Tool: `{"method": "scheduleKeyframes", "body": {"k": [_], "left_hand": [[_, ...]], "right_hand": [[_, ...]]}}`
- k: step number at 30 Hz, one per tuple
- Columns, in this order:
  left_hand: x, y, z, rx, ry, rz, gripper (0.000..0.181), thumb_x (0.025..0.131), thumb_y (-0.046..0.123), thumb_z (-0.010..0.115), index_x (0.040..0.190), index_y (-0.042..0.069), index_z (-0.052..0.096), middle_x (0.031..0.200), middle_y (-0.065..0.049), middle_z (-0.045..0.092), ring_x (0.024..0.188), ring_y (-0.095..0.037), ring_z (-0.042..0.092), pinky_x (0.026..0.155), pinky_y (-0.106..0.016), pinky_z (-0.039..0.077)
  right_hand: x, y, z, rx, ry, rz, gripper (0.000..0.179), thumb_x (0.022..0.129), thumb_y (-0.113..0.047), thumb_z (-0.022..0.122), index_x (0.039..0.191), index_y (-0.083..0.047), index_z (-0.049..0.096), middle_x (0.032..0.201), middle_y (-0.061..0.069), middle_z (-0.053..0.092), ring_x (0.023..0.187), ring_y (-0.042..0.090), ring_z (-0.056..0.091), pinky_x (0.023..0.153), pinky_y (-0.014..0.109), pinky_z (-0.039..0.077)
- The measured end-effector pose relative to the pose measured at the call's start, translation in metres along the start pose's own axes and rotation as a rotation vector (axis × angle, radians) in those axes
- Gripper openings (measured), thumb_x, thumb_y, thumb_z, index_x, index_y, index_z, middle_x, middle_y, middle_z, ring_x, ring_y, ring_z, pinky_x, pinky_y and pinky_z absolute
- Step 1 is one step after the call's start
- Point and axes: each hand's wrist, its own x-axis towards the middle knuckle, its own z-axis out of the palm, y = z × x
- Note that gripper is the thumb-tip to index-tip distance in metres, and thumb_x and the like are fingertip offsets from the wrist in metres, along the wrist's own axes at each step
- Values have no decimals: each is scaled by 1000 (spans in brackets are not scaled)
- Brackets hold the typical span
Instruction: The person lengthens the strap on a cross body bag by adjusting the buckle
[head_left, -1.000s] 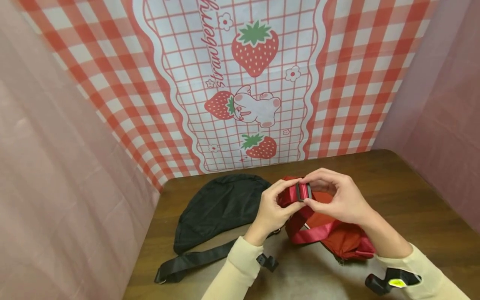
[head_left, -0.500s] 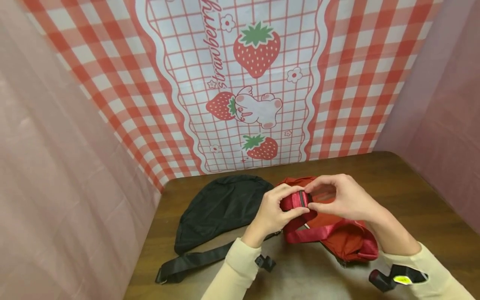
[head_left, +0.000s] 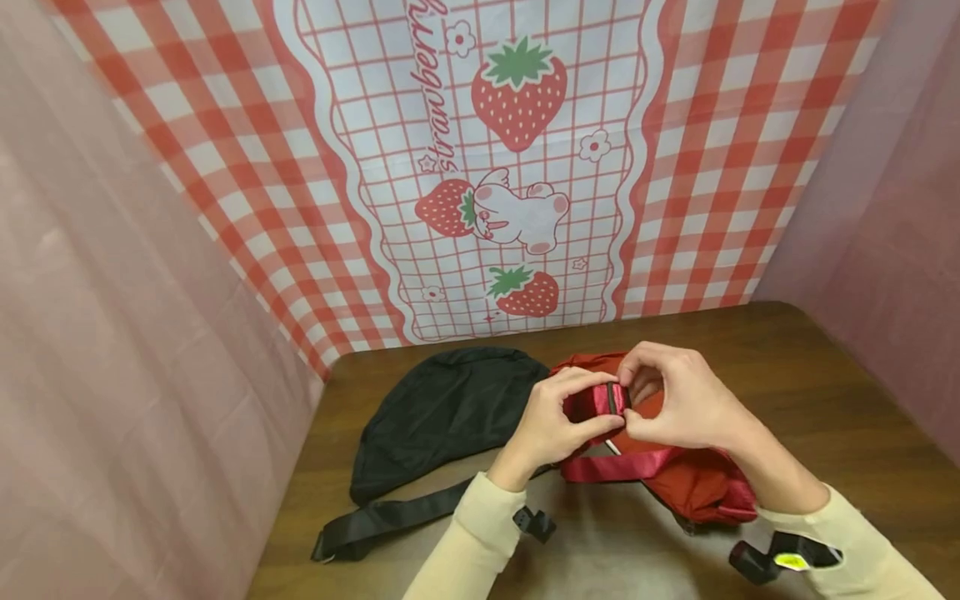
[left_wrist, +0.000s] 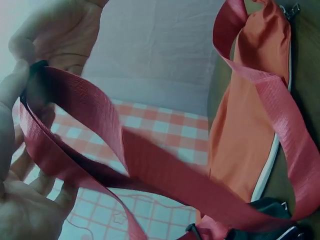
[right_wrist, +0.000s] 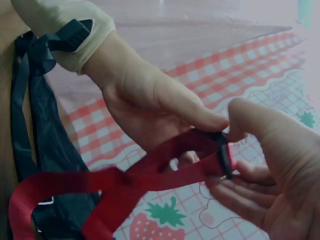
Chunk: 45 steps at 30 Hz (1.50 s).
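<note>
Between both hands is a black strap slider (head_left: pixel 612 398) threaded with a red webbing strap (right_wrist: pixel 165 175). My left hand (head_left: pixel 551 423) pinches the slider and webbing from the left, thumb below and fingers above. From the right, my right hand (head_left: pixel 686 404) pinches at the slider's other edge with thumb and fingertips. The strap runs back in a loop, seen large in the left wrist view, to a red waist bag (head_left: pixel 693 487). That bag lies on the table below the hands and looks orange in the left wrist view; the right hand partly hides it.
Left of the hands, a black half-moon bag (head_left: pixel 450 417) lies flat on the wooden table (head_left: pixel 735 358). Its black strap (head_left: pixel 390 525) stretches along the front. Behind stands a strawberry-print checked cloth (head_left: pixel 517 208), with pink curtains (head_left: pixel 150 333) at the sides.
The slider has tilted so its narrow edge faces up, where its frame showed before. Both hands have shifted slightly right, and the right fingertips have re-gripped at its edge. The black bag has stayed put.
</note>
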Motion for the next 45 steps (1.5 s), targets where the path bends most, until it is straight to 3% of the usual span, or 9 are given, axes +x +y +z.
{"method": "scheduleKeyframes", "body": {"k": [3,5,10,12,21,30,36,40,45], "left_hand": [[1,-4,1,-50,22,-25,45,92,16,85,135,11,71,120,-9,75,103,-11,69,85,-22,63],[0,-6,1,-94,41,-60,45,94,14,84,136,10,70,119,-10,75,101,-9,68,85,-21,63],[-3,-9,-1,-143,66,-102,44,96,12,81,138,9,68,119,-12,73,101,-10,68,82,-21,63],[-3,-9,-2,-155,65,-107,44,96,11,81,139,10,69,120,-12,73,103,-11,68,83,-22,64],[-6,-6,-2,-218,68,-154,49,93,10,83,141,9,70,121,-14,73,101,-5,66,81,-23,65],[-3,-6,-5,-274,34,-155,51,92,5,84,140,5,69,122,-18,73,96,2,66,78,-25,66],[-2,-5,-3,-272,-10,-108,53,86,2,88,136,3,71,121,-19,74,95,0,67,79,-26,66],[0,-5,-2,-181,17,-45,54,82,5,92,133,5,73,118,-15,77,96,-7,69,81,-22,64],[2,-8,-1,-55,47,25,53,85,11,91,134,6,73,118,-10,80,101,-13,70,86,-20,61]], "right_hand": [[2,0,-1,31,92,-13,36,69,9,82,83,-17,62,87,-8,67,70,1,70,67,15,62],[3,2,-2,81,106,-9,33,73,11,83,85,-14,66,89,-5,70,72,3,72,69,16,63],[3,5,-4,109,-17,18,41,78,-1,93,114,-12,76,105,-1,75,85,5,76,77,18,64],[2,7,-4,82,-49,28,45,78,-6,95,119,-14,77,108,-1,76,86,5,75,78,20,65],[4,8,-6,111,-104,25,39,78,-4,95,112,-17,79,105,-3,76,88,7,78,77,24,66],[4,7,-7,159,-126,34,35,80,-3,93,110,-14,78,103,2,77,85,7,79,73,26,67],[8,11,-6,119,-166,-43,45,71,0,93,101,-20,66,97,-8,67,80,8,73,73,26,66],[10,12,-4,77,-106,-135,51,63,0,92,98,-23,62,99,-12,61,80,4,68,71,22,63],[8,14,-5,95,-18,-163,49,60,3,87,95,-20,61,100,-11,62,79,5,65,71,16,59]]}}
